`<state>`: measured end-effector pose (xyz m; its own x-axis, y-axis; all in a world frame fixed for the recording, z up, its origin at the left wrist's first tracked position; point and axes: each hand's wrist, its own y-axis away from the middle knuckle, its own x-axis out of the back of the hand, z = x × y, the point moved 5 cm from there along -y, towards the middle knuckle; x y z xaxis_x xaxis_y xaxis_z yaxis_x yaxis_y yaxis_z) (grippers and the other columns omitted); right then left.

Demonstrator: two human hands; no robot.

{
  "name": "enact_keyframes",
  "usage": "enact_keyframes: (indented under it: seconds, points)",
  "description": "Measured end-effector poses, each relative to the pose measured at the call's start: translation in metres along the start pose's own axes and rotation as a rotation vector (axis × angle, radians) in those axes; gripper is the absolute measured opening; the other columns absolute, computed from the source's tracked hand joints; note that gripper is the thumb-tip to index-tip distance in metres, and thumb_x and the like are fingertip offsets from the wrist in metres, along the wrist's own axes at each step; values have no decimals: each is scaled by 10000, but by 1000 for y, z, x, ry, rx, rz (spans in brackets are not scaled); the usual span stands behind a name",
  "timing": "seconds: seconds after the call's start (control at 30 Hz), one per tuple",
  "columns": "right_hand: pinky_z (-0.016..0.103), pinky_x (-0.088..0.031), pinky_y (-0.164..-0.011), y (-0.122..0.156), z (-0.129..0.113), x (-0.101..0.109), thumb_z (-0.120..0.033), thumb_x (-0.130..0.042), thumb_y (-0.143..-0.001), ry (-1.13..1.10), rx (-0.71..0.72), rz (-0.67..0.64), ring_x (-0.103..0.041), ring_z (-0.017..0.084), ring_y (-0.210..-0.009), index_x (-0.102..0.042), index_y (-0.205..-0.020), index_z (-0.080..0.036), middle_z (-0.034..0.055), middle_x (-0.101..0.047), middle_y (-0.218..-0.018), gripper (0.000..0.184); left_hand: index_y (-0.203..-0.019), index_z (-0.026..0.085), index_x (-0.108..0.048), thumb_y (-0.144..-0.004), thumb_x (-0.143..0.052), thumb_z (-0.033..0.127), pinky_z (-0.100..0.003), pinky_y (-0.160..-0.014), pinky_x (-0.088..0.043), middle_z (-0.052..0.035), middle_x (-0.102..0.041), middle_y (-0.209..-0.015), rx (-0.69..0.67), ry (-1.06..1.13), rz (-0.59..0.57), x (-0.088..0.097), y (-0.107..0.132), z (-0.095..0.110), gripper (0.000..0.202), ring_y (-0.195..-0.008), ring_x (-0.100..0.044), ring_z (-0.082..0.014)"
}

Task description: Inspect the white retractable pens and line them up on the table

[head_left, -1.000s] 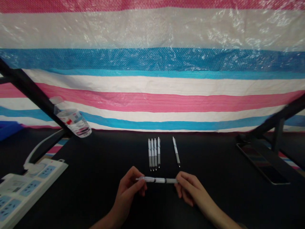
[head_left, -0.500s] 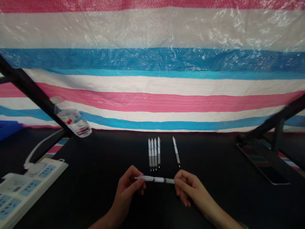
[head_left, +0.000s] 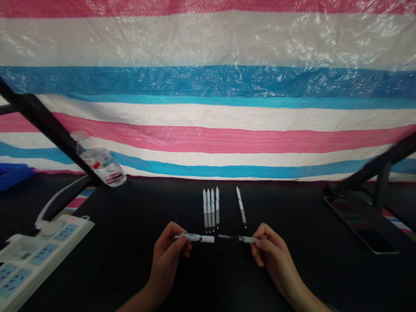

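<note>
1. left hand (head_left: 169, 250) pinches the white pen barrel (head_left: 207, 238) near its clip, the free end facing right.
2. right hand (head_left: 272, 250) pinches the gray pen grip (head_left: 248, 239); its slim refill (head_left: 228, 237) points left at the barrel, just short of it (long axes nearly in line, side to side).
3. beyond, toward the black tabletop's (head_left: 289, 208) far edge, four click pens (head_left: 212, 208) lie in a row, pointing nearward.
4. a lone click pen (head_left: 241, 204) slants to their right, tip nearer the right hand.

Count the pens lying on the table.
5: four pens side by side near the middle, and one pen apart, to their right. The left hand holds another pen's rear part and the right hand its front part, not counted. None looks hidden.
</note>
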<state>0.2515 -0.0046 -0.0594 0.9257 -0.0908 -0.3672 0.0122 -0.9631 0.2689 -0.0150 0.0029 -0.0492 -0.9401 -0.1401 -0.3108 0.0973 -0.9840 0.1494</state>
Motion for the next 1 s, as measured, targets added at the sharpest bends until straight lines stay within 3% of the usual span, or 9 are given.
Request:
enact_keyframes:
  seconds: [0.33,0.5,0.67,0.83,1.0]
  points:
    - [201,-357,-422,1,5,-6,-345,-721,-789,38,5,-100,-499,92,-416,-515,-765,-197,-20,-635,-576,255,-714,164,-625,-740,-783,394,-235,-506,-412,6,-617,-576,31,3,-33,-5,2,-1,281,-518,-520,-124]
    - [219,-459,-458,3,8,-18,-454,-733,-831,188,44,-258,-670,160,-576,-521,-845,-196,53,-722,-774,335,-747,168,-625,-775,-763,412,-256,-528,-440,-17,-660,-626,59,-44,-162,-12,5,-7,282,-543,-565,-148]
    - [229,-496,-495,9,6,-28,-512,-657,-889,366,97,-318,-702,190,-713,-588,-965,-191,103,-741,-915,338,-786,164,-637,-802,-741,422,-269,-559,-457,-32,-687,-662,70,-58,-205,-12,4,-10,278,-574,-597,-160]
    - [250,-506,-571,12,4,-28,-530,-533,-961,626,179,-317,-676,175,-701,-658,-963,-184,87,-735,-851,368,-800,168,-628,-822,-728,424,-259,-546,-445,-22,-681,-652,69,-45,-210,-10,3,-14,276,-562,-587,-152]
    - [220,-368,-446,13,11,-22,-606,-337,-1002,760,120,-317,-522,113,-431,-578,-644,-188,6,-554,-485,601,-855,165,-644,-852,-706,435,-272,-570,-473,-39,-702,-702,33,-106,-308,-14,8,-12,277,-607,-621,-169]
